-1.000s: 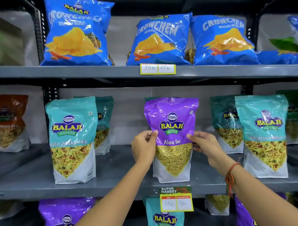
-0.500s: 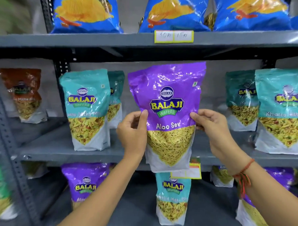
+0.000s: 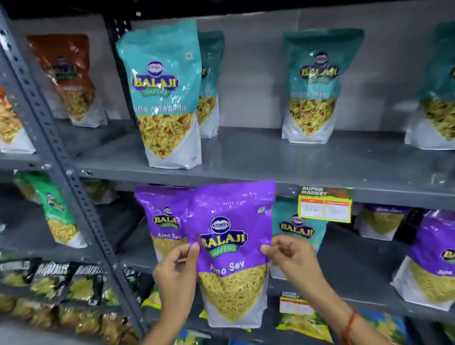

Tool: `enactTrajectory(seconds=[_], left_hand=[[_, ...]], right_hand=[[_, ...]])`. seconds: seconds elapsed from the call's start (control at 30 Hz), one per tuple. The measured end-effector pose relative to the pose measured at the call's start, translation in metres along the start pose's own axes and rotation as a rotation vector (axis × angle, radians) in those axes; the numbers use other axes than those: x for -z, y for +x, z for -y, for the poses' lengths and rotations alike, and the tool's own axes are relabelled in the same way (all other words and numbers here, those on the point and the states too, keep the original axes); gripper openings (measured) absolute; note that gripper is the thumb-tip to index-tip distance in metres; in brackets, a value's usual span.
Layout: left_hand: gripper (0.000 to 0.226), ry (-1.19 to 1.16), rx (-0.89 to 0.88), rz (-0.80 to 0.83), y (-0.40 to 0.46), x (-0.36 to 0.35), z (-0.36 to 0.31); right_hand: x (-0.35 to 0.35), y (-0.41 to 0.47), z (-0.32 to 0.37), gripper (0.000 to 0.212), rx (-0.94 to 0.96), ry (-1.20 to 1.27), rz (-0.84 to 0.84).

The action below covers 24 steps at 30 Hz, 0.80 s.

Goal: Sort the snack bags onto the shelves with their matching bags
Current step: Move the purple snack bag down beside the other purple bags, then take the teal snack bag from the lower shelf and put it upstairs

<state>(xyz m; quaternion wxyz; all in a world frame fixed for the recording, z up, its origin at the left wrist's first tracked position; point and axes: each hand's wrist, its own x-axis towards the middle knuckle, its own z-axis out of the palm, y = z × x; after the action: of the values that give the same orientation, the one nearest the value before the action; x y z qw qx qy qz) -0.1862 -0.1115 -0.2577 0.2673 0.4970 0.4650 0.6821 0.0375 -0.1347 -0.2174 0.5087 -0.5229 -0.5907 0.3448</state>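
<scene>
I am facing a grey metal shelving rack (image 3: 72, 189) whose upper shelf (image 3: 273, 161) is carrying teal Khatta Mitha Mix bags (image 3: 162, 91), with another teal bag (image 3: 312, 87) standing further right and a brown bag (image 3: 69, 76) sitting in the neighbouring bay. The lower shelf (image 3: 360, 269) is holding purple bags: 1 Aloo Sev bag on the shelf (image 3: 161, 221) is standing at the left, and another purple bag (image 3: 436, 262) is standing well to the right. A teal bag on the lower shelf (image 3: 297, 230) is showing between them, partly hidden.

I am holding the purple Aloo Sev bag (image 3: 230, 250) upright in front of the lower shelf's opening, overlapping the purple bag already there; I cannot tell whether its base is touching anything. My left hand (image 3: 176, 277) is pinching the bag's left edge between thumb and fingers (image 3: 193, 251), and my right hand (image 3: 293, 261) is pinching its right edge the same way. A yellow price tag (image 3: 325, 205) is hanging from the upper shelf's front lip, just right of the bag's top corner. A red thread (image 3: 350, 323) is circling my right wrist.
</scene>
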Motion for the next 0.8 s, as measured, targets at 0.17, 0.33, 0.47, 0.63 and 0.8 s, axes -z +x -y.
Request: enactTrajectory(seconds=[0.17,0.33,0.47,0.63,0.8], left_hand=[[0.013,0.163,0.115,-0.021,0.012,-0.015,0.055],[0.014,0.27,0.172,0.009,0.045,-0.044,0.097],[0.012,0.282,0.234,-0.002,0.063,-0.062,0.121],[0.017,0.272,0.277,0.014,0.065,-0.07,0.134],[0.026,0.15,0.506,-0.007,0.064,-0.075,0.123]], right_hand=[[-0.018,0.03,-0.062,0.032,-0.096,-0.153,-0.033],[-0.03,0.066,-0.086,0.045,-0.132,-0.265,-0.096],[-0.036,0.084,-0.11,0.025,-0.129,-0.358,-0.159],[-0.041,0.084,-0.126,0.031,-0.12,-0.375,-0.22],[-0.036,0.077,-0.129,0.016,-0.18,-0.248,-0.15]])
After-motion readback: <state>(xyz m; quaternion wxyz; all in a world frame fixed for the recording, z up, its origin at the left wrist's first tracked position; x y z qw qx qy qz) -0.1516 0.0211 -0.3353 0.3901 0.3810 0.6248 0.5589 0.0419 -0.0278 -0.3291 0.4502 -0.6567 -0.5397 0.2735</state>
